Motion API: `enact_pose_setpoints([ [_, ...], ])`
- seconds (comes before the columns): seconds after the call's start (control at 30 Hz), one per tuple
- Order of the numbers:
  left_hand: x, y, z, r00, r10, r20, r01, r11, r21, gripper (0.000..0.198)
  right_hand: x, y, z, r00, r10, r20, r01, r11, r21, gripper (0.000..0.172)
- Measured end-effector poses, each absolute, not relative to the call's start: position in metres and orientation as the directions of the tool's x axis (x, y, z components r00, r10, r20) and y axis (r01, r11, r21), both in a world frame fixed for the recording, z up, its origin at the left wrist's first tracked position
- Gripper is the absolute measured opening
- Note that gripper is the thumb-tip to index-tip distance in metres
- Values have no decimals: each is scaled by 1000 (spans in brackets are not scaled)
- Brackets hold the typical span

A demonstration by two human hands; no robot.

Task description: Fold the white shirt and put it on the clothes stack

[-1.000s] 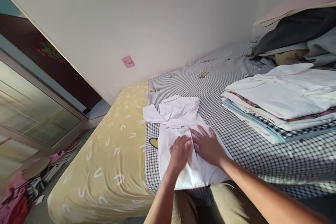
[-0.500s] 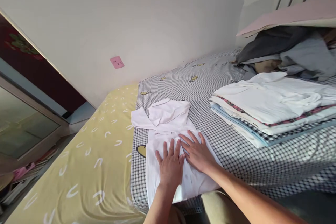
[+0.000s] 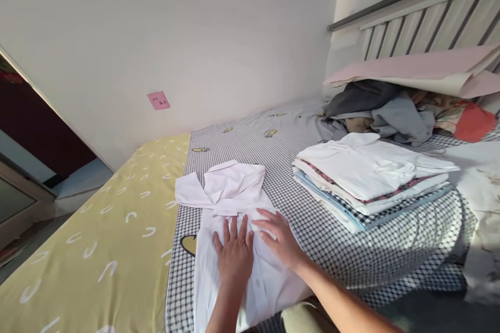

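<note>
A white shirt [image 3: 230, 192] lies spread on the black-and-white checked sheet [image 3: 324, 234], collar end away from me. My left hand [image 3: 234, 252] rests flat on the shirt's middle, fingers spread. My right hand [image 3: 279, 239] presses flat on the shirt just to the right, fingers pointing left toward the other hand. Neither hand grips anything.
A stack of folded clothes [image 3: 371, 177] sits to the right on the sheet. Behind it lies a heap of unfolded garments [image 3: 383, 109] under pink card [image 3: 414, 70]. A yellow sheet [image 3: 97, 239] covers the bed's left part. A pink note [image 3: 158, 100] sticks on the wall.
The view has swung right and up. My left hand has flattened out with fingers spread on the shirt; both hands stay pressed on it side by side.
</note>
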State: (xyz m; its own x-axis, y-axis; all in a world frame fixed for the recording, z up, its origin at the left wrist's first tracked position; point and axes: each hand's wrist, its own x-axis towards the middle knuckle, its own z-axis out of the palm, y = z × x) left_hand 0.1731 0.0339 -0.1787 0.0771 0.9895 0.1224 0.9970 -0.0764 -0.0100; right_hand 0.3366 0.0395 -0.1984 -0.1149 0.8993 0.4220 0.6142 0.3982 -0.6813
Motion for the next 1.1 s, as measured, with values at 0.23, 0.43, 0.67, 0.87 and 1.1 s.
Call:
enact_pose_setpoints([
  [0.23, 176, 31, -188, 53, 944, 326, 999, -53, -10, 51, 390, 84, -181, 338, 935, 111, 651, -147, -745, 36],
  [0.43, 177, 31, -189, 36, 936, 350, 999, -46, 20, 52, 377, 112, -160, 206, 975, -81, 766, -212, -606, 26],
  [0.67, 174, 34, -201, 15, 923, 384, 996, -49, 78, 52, 368, 115, -158, 131, 987, -93, 845, -160, -510, 26],
  [0.87, 171, 38, -216, -1, 904, 429, 984, -74, 160, 51, 365, 118, -161, 223, 974, -45, 893, -223, -390, 34],
  [1.1, 172, 39, -222, -8, 901, 434, 981, -76, 176, 53, 365, 107, -141, 219, 932, 289, 959, -152, -239, 56],
])
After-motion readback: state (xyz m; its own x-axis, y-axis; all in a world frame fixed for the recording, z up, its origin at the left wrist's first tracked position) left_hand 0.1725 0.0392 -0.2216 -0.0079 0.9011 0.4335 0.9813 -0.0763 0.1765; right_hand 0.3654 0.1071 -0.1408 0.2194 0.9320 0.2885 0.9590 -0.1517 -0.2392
